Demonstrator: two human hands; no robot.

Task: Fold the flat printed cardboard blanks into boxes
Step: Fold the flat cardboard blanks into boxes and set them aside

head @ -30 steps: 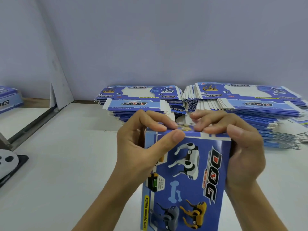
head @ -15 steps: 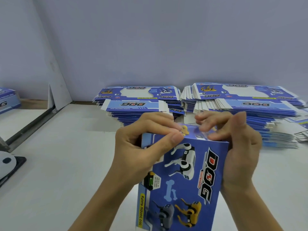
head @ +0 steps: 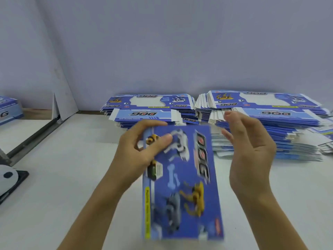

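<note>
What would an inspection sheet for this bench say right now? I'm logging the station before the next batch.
Surface: white table, bare in front of the stacks.
Job's things: folded blue box held above the table, blurred; left stack of flat blanks and right stack of flat blanks by the wall, the right one fanned and untidy.
Clutter: black-and-white object at the left edge, cut off by the frame; loose white board leaning on the wall.
Grippers: left hand grips the box near its top; right hand open beside it, not touching.
Cables: nothing seen.
Surroundings: plain grey wall; another printed box at far left.
</note>
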